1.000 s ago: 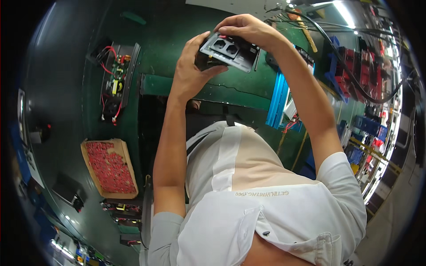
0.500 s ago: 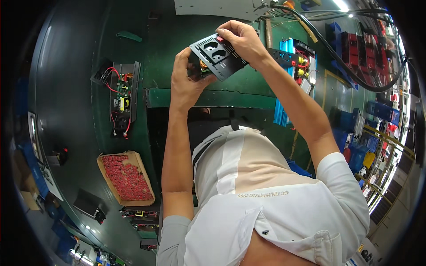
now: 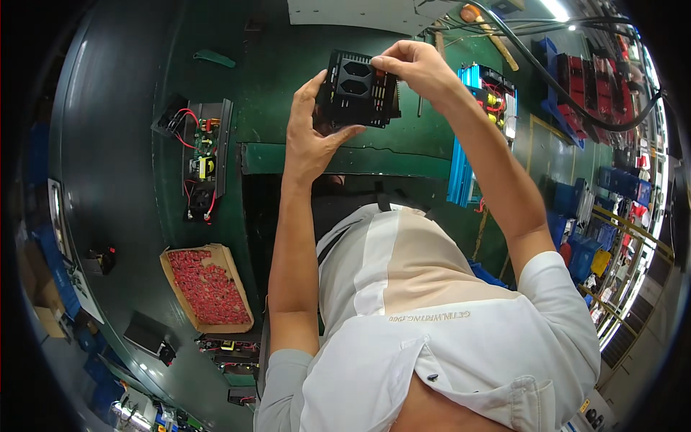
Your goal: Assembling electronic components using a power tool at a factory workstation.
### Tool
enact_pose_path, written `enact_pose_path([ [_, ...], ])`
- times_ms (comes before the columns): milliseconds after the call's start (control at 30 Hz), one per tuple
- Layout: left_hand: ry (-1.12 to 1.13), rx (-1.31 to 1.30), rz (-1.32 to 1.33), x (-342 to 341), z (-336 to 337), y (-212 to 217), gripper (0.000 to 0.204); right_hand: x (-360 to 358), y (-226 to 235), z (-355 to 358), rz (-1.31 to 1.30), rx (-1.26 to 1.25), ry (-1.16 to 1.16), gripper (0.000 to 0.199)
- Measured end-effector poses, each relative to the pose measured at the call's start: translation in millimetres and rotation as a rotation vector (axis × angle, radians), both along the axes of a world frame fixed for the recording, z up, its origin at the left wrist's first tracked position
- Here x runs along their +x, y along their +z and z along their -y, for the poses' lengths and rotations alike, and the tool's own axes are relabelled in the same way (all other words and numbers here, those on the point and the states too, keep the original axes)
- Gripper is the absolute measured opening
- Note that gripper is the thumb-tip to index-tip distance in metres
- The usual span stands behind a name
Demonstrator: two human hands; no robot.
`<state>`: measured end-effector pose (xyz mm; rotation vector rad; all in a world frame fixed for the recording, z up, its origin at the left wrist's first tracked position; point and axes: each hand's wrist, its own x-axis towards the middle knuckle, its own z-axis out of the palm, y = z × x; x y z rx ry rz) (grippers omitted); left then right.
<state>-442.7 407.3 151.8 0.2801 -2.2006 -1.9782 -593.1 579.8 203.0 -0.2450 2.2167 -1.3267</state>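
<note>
Above the green bench, a black power inverter end panel (image 3: pixel 350 109) with two dark sockets and vent slots faces me. My left hand (image 3: pixel 309 137) grips its left side, fingers along the edge and thumb beneath the lower edge. At its upper right, my right hand (image 3: pixel 425 70) is closed on the corner, with the thumb over a small orange-red switch (image 3: pixel 379 73). What lies behind the panel is mostly hidden.
Left on the bench lies an open inverter chassis (image 3: pixel 205 158) with red wires and a fan. Nearer is a cardboard tray (image 3: pixel 245 288) of small red parts. Blue-finned inverter units (image 3: pixel 461 169) stand at right, below a hammer (image 3: pixel 497 43) and a thick black cable (image 3: pixel 561 129).
The panel has turned from a tilted position to nearly square and shifted slightly right. Both hands moved with it and keep their hold.
</note>
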Motion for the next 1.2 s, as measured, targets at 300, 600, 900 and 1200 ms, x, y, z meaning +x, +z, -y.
enact_pose_path([
  [300, -0.099, 0.070, -0.050, -4, 6, -1, 0.089, -45, 9, -3, -0.014, 0.141, 0.624, 0.033],
  [600, -0.089, 0.174, 0.053, 0, 12, -6, 0.087, -41, 21, 58, -0.174, 0.318, 0.893, 0.054],
  [900, -0.072, 0.232, -0.028, 0, 10, -7, 0.084, -63, 15, 33, 0.141, 0.201, 0.725, 0.035],
  [1200, -0.091, 0.240, 0.017, -11, 11, -4, 0.086, -68, -10, 20, 0.140, -0.100, 0.624, 0.048],
])
